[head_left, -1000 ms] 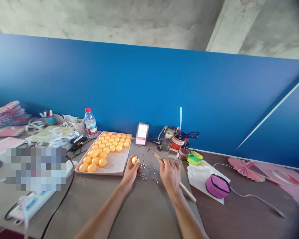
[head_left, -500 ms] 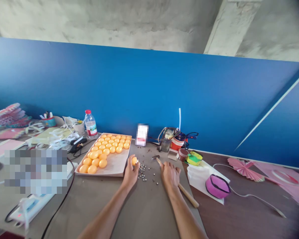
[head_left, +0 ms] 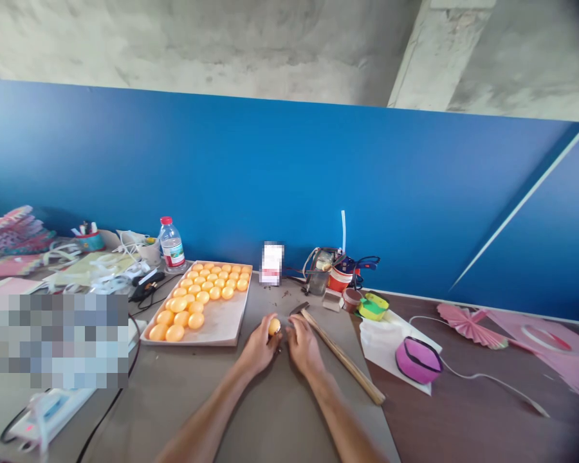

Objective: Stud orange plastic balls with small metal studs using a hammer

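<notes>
Low in the middle, the left hand grips a ball. The bent right hand is just right of it; I can't tell if it holds anything.

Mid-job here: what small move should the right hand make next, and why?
Probably bring the right hand across to the orange ball: the left hand holds that ball, the right fingers are only a small gap away, and the hammer lies on the table beside the right hand, out of its grip.
</notes>
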